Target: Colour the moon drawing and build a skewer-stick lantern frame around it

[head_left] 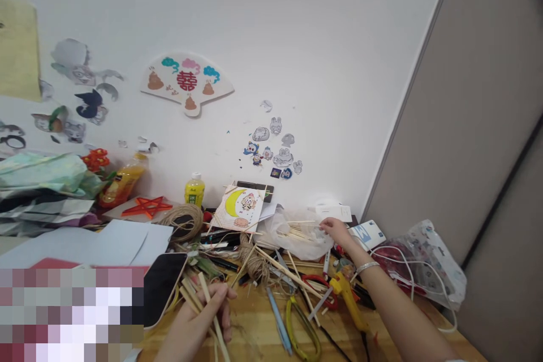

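Note:
My left hand (212, 314) is closed around several pale wooden sticks (216, 325) at the front of the table. My right hand (337, 232) reaches to the back, fingers pinched at the end of a thin wooden stick (302, 222). Below that stick, a white plastic bag (275, 229) lies with more thin sticks (297, 232) in it. Left of the bag stands a card with a yellow moon (240, 207), framed by sticks. A yellow glue gun (350, 300) lies near my right forearm. Between my arms are yellow-handled scissors (302, 331) and a light blue pen (279, 319).
Coiled twine (182, 220), a yellow-labelled bottle (194, 190) and an orange drink bottle (123, 181) stand along the wall. A phone (163, 288) lies left of my left hand. White cable (411, 268) loops beside a clear plastic package (439, 266) at right.

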{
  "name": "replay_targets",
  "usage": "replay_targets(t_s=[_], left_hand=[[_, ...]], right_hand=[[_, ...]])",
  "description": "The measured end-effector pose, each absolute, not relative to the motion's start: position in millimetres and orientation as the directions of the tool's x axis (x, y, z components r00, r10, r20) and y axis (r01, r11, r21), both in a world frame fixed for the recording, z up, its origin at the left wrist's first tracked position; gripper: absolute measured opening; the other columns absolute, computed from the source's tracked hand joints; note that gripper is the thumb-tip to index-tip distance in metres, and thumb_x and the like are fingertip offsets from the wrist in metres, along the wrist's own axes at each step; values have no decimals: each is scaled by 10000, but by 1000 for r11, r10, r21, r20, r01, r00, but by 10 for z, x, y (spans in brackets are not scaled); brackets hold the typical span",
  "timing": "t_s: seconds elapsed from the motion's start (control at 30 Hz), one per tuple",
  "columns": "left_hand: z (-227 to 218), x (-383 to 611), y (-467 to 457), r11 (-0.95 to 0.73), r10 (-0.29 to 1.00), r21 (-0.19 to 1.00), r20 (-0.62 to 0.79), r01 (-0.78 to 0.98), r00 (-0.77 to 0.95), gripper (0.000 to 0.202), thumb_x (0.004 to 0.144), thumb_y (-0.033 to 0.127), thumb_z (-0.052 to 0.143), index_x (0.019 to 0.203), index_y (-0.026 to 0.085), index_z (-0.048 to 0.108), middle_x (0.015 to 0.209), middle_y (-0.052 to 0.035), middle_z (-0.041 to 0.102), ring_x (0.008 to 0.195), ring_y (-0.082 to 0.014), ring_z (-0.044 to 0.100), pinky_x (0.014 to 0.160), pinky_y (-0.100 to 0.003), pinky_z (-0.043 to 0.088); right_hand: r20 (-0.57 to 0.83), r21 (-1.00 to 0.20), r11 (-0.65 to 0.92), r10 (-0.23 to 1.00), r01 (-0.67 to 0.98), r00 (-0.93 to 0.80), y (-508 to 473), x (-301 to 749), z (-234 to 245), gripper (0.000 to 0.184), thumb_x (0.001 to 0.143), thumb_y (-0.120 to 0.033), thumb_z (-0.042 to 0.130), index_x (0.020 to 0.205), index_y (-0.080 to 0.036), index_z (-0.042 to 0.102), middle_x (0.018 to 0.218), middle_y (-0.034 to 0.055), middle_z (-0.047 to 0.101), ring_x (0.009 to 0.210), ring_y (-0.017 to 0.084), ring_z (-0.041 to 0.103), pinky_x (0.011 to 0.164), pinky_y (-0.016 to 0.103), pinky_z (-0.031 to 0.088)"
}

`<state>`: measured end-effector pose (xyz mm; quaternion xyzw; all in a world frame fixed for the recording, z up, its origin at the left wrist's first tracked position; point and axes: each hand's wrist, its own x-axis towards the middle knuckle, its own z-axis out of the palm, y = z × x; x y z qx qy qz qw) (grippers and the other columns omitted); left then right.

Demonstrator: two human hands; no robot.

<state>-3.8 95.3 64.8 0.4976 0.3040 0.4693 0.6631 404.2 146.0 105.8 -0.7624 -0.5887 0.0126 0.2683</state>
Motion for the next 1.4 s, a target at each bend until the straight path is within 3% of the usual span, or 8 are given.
replay_targets(t_s=[0.4, 0.6, 0.77, 0.9, 0.97, 1.07, 1.2, 1.4], left_hand=[[643, -58, 954, 61, 925, 957, 52, -283, 376, 572, 553, 717, 705, 685, 168, 620, 431, 32, 581, 370, -135, 555, 395, -211, 392], [661, -32, 919, 84, 929, 935, 51, -344, 366, 535, 559, 676, 736, 679, 167, 621, 414, 40, 562, 351, -132, 534, 384, -219, 397], [569, -40, 1005, 82, 924, 947, 44, -310, 380, 538, 563, 677, 733, 683, 164, 624, 424, 29, 581, 362, -136, 549, 386, -215, 392], [584, -25, 992, 66, 939, 942, 52, -328, 339, 566, 565, 708, 706, 684, 162, 618, 407, 35, 569, 340, -123, 537, 361, -192, 353], [621, -8, 953, 67, 941, 932, 60, -355, 334, 563, 564, 705, 710, 676, 162, 610, 404, 36, 563, 340, -122, 534, 356, -188, 353], [678, 11, 892, 85, 946, 911, 54, -404, 320, 547, 569, 690, 720, 690, 168, 607, 403, 43, 556, 346, -129, 531, 370, -206, 394], [705, 14, 875, 90, 955, 905, 40, -417, 294, 549, 563, 682, 730, 705, 165, 616, 408, 45, 555, 343, -130, 527, 378, -222, 422], [717, 13, 926, 126, 938, 920, 12, -370, 347, 596, 502, 693, 753, 741, 159, 636, 455, 23, 606, 349, -148, 559, 364, -232, 416]], right_hand=[[267, 61, -255, 936, 965, 231, 1729, 3568, 919, 300, 919, -318, 559, 1183, -175, 564, 1204, 87, 586, 1024, 217, 601, 868, 433, 511], [180, 141, -203, 968, 969, 176, 1714, 3540, 873, 308, 910, -318, 574, 1170, -154, 570, 1195, 94, 588, 1020, 220, 602, 860, 428, 514], [202, -42, -190, 960, 981, 194, 1665, 3587, 880, 304, 912, -321, 571, 1167, -156, 570, 1183, 90, 593, 1000, 213, 609, 846, 420, 520], [308, -370, -112, 922, 922, 235, 1564, 3716, 1040, 246, 919, -345, 548, 1032, -140, 622, 989, 62, 662, 861, 179, 644, 772, 374, 535], [358, -551, -13, 899, 834, 251, 1436, 3782, 1159, 324, 920, -405, 499, 954, -116, 640, 801, 64, 683, 711, 172, 655, 686, 339, 537], [451, -746, 185, 847, 640, 281, 1151, 3842, 1368, 434, 851, -531, 512, 978, -130, 620, 784, 68, 697, 664, 160, 658, 667, 314, 535], [543, -827, 406, 756, 388, 366, 773, 3818, 1643, 477, 725, -606, 634, 889, -158, 627, 674, 27, 670, 562, 132, 605, 586, 276, 503], [591, -792, 586, 662, 172, 461, 540, 3434, 1846, 410, 719, -601, 666, 765, -198, 601, 416, -84, 480, 431, 85, 470, 503, 209, 426]])
